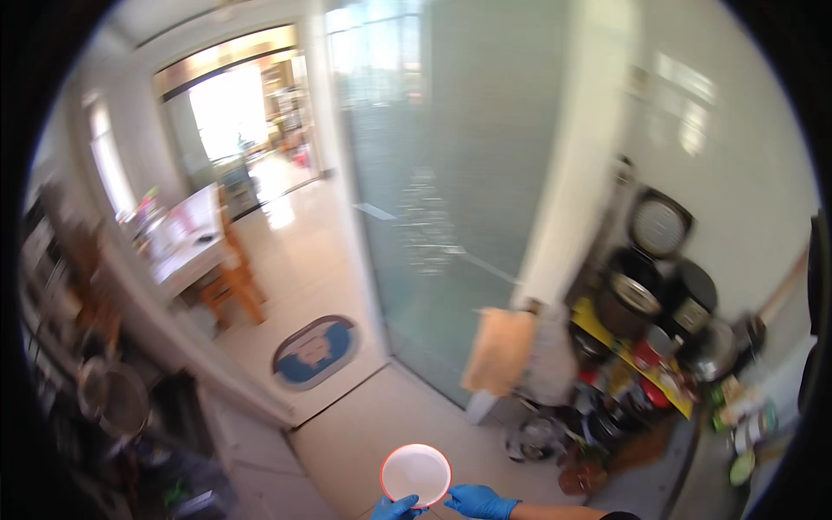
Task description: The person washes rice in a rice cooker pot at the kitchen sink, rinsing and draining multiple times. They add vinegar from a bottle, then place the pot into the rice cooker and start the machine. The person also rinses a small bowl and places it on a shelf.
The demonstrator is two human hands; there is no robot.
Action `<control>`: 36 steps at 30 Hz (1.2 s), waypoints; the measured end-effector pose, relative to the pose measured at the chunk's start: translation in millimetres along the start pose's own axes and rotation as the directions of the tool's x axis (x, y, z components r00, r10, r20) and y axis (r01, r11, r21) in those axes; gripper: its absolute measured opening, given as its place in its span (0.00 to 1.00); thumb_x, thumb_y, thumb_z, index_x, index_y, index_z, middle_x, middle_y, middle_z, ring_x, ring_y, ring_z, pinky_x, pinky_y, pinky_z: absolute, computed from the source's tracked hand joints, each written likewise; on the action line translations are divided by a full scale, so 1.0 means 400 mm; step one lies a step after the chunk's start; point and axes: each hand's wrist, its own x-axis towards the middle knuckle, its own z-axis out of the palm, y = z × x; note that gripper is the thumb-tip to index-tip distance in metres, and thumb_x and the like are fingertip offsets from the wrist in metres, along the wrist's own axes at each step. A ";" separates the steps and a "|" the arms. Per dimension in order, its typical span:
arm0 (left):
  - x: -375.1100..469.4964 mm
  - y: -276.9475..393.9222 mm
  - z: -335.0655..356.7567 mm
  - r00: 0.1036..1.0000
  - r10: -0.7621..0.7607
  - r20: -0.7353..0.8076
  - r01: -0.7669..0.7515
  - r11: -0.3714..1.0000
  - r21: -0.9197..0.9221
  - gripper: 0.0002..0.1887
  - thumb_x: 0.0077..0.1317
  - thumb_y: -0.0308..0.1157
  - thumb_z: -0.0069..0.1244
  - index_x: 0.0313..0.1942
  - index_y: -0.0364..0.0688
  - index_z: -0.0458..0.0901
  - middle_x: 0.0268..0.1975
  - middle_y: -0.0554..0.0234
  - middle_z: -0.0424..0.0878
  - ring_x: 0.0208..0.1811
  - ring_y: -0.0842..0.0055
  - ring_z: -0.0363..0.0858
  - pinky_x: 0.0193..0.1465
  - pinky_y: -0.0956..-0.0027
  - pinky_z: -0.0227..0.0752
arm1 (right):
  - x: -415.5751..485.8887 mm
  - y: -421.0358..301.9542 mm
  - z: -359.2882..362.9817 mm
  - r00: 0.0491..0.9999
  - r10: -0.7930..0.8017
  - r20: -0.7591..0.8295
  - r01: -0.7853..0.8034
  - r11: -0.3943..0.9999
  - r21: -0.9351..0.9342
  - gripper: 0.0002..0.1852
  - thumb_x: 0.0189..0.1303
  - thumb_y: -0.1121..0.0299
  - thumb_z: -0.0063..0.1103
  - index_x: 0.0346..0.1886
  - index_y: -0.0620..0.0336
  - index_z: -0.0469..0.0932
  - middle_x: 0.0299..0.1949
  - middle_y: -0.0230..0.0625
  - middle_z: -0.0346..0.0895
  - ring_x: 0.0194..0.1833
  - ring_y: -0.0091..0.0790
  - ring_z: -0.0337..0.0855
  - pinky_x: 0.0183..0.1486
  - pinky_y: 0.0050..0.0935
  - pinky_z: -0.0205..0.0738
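A round white bowl [416, 473] with a red rim is held low before me, at the bottom of the head view. My left hand [395, 508], in a blue glove, grips its near left edge with the thumb over the rim. At the bowl's lower right is my right hand [481, 502], also blue-gloved, its fingertips against or just beside the rim. Whether those fingers grip the bowl cannot be made out. The bowl's inside looks plain white.
A frosted glass partition [448, 195] stands ahead, with an orange cloth [500, 351] by its lower corner. Cluttered shelving at right bears a rice cooker [627, 296]. An oval mat [316, 352] lies beyond the doorway, near a table [188, 240] and an orange wooden stool [235, 292].
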 end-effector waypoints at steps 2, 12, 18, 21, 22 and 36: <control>0.089 -0.033 0.141 0.988 -0.074 0.133 0.074 0.997 0.008 0.22 0.62 0.32 0.55 0.55 0.36 0.73 0.44 0.62 0.81 0.40 0.77 0.78 0.41 0.71 0.73 | -0.088 0.113 -0.054 0.990 0.070 -0.118 -0.061 0.995 0.077 0.25 0.65 0.53 0.50 0.63 0.50 0.69 0.46 0.45 0.81 0.45 0.49 0.81 0.48 0.45 0.75; 0.529 -0.042 0.923 0.830 -0.239 0.503 0.079 0.945 0.318 0.22 0.65 0.33 0.54 0.57 0.36 0.72 0.49 0.61 0.80 0.45 0.75 0.80 0.47 0.69 0.77 | -0.433 0.419 -0.198 0.677 0.464 -0.571 -0.177 0.856 0.485 0.22 0.64 0.56 0.55 0.58 0.53 0.74 0.45 0.50 0.80 0.44 0.52 0.81 0.47 0.43 0.75; 0.864 -0.010 1.363 0.824 -0.106 0.556 -0.185 0.878 0.442 0.19 0.59 0.35 0.61 0.46 0.33 0.76 0.39 0.60 0.82 0.36 0.79 0.82 0.39 0.77 0.80 | -0.480 0.446 -0.251 0.472 0.611 -0.635 -0.103 0.754 0.649 0.16 0.62 0.64 0.55 0.51 0.59 0.77 0.41 0.49 0.81 0.41 0.50 0.82 0.44 0.41 0.75; 1.036 -0.012 1.517 0.801 0.046 0.597 -0.427 0.743 0.515 0.23 0.53 0.35 0.65 0.44 0.32 0.75 0.39 0.57 0.81 0.36 0.75 0.82 0.40 0.73 0.80 | -0.468 0.481 -0.302 0.401 0.655 -0.641 -0.097 0.726 0.681 0.17 0.61 0.67 0.55 0.51 0.63 0.76 0.42 0.50 0.81 0.40 0.52 0.81 0.44 0.42 0.75; 1.089 -0.023 1.554 0.782 0.107 0.614 -0.510 0.676 0.532 0.25 0.51 0.35 0.66 0.44 0.32 0.74 0.39 0.55 0.81 0.37 0.72 0.82 0.41 0.70 0.80 | -0.462 0.489 -0.309 0.345 0.652 -0.675 -0.080 0.737 0.671 0.16 0.61 0.67 0.55 0.51 0.62 0.76 0.42 0.50 0.80 0.40 0.53 0.81 0.44 0.42 0.75; 1.289 -0.150 1.752 0.303 0.436 0.847 -0.917 -0.107 0.384 0.36 0.47 0.31 0.66 0.57 0.39 0.67 0.52 0.50 0.70 0.47 0.53 0.79 0.47 0.60 0.77 | -0.598 0.729 -0.848 0.187 0.650 -0.736 -0.062 0.756 0.652 0.21 0.63 0.64 0.59 0.60 0.52 0.75 0.37 0.44 0.81 0.38 0.42 0.83 0.42 0.35 0.76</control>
